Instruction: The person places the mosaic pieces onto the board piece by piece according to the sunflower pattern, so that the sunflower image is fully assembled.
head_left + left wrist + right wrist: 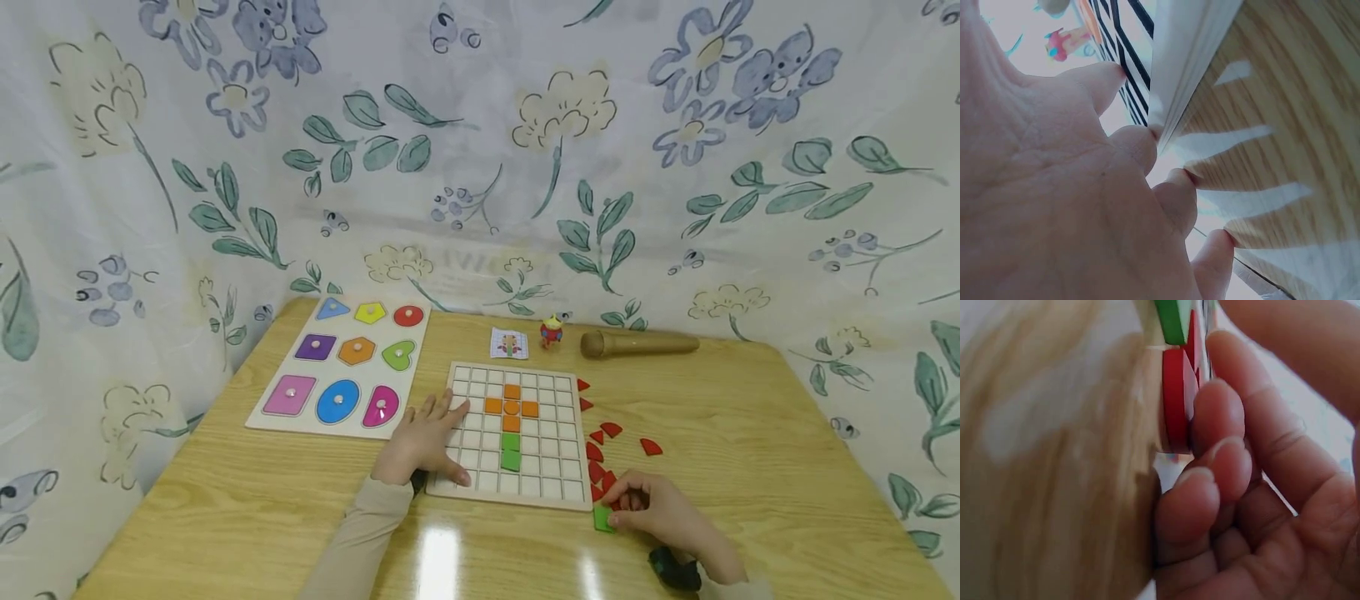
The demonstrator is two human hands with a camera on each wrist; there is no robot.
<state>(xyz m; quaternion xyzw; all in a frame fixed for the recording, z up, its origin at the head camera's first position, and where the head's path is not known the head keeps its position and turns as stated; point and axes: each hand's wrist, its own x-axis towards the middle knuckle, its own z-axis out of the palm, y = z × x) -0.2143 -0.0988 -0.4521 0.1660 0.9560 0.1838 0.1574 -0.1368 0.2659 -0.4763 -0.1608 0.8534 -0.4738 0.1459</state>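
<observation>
My right hand (658,510) pinches a green tile (602,519); my left hand (422,440), spread, probably steadies the grid board (517,500).

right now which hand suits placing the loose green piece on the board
Probably the right hand: it touches the green piece, while the left hand rests at the left edge of the board.

Head view downward over the table (738,408); wrist views close-up.
</observation>
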